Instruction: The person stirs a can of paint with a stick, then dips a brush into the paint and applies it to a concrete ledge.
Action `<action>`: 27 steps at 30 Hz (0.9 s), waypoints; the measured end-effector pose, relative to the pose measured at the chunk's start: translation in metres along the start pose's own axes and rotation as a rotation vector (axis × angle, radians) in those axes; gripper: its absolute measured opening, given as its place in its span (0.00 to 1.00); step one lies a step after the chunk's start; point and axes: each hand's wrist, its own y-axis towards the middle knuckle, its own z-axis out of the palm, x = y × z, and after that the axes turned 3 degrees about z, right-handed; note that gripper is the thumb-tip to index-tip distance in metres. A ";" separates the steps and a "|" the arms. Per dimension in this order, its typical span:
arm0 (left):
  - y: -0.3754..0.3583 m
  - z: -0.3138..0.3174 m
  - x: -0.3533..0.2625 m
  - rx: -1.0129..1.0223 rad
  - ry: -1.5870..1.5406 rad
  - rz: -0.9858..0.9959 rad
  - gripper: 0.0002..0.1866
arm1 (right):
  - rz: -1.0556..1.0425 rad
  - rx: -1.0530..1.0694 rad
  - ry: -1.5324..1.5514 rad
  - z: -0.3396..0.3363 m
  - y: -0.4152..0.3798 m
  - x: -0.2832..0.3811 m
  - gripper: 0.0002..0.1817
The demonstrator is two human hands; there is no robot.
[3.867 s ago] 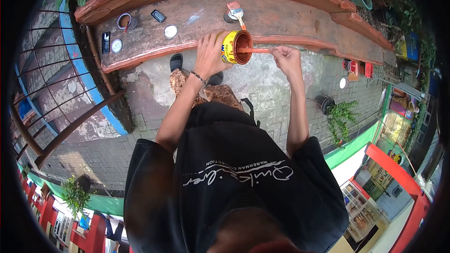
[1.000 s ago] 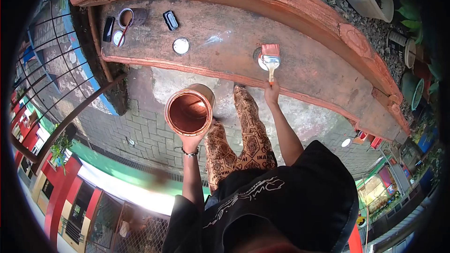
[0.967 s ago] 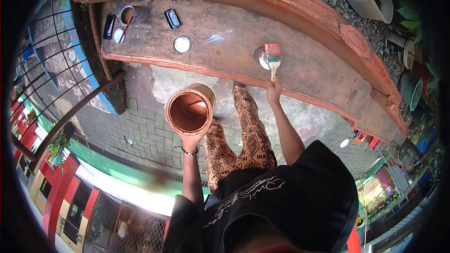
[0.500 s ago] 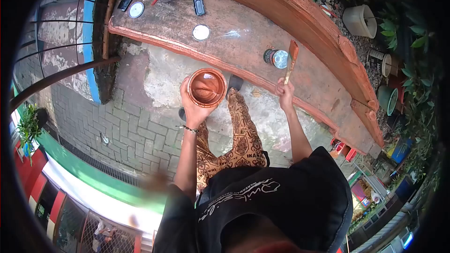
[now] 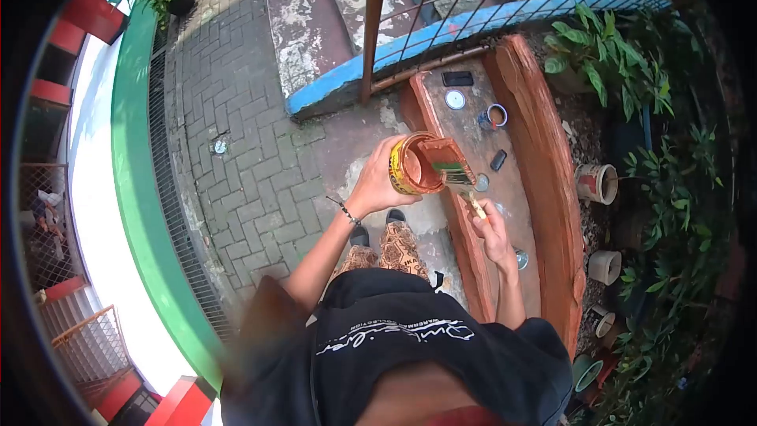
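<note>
My left hand point(image 5: 374, 183) is wrapped round a paint can point(image 5: 397, 170) with a yellow label and reddish-brown paint inside. The can is tilted, its mouth facing right. My right hand point(image 5: 494, 233) grips the handle of a wide flat paintbrush point(image 5: 451, 159). Reddish-brown paint coats the brush head, which lies against the can's right rim. Below and to the right of both hands runs a long bench point(image 5: 516, 203) with reddish-brown edges. Behind the brush, a round pale lid point(image 5: 482, 182) rests on it, and a clear plastic cup point(image 5: 521, 259) stands near my right wrist.
Farther along the bench are a phone point(image 5: 457, 79), a white lid point(image 5: 455, 100), a small paint pot point(image 5: 496, 116) and a dark case point(image 5: 498, 160). Plant pots point(image 5: 604, 267) line its right side. A metal railing point(image 5: 374, 28) and blue-edged steps point(image 5: 331, 95) stand ahead.
My view has turned toward the steps. The brush, held upright away from the can before, is now at its rim. The can has gone from nearly level to tilted right.
</note>
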 end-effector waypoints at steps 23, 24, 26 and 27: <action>0.123 -0.463 0.208 -0.540 0.028 -0.110 0.62 | -0.195 0.433 0.032 0.354 0.523 0.242 0.10; 0.127 -0.490 0.220 -0.520 0.056 -0.115 0.62 | -0.245 0.421 0.109 0.378 0.542 0.240 0.11; 0.144 -0.539 0.257 -0.534 0.056 -0.097 0.62 | -0.231 0.369 0.151 0.423 0.586 0.245 0.12; 0.154 -0.565 0.266 -0.517 0.042 -0.101 0.62 | -0.224 0.294 0.210 0.445 0.606 0.249 0.12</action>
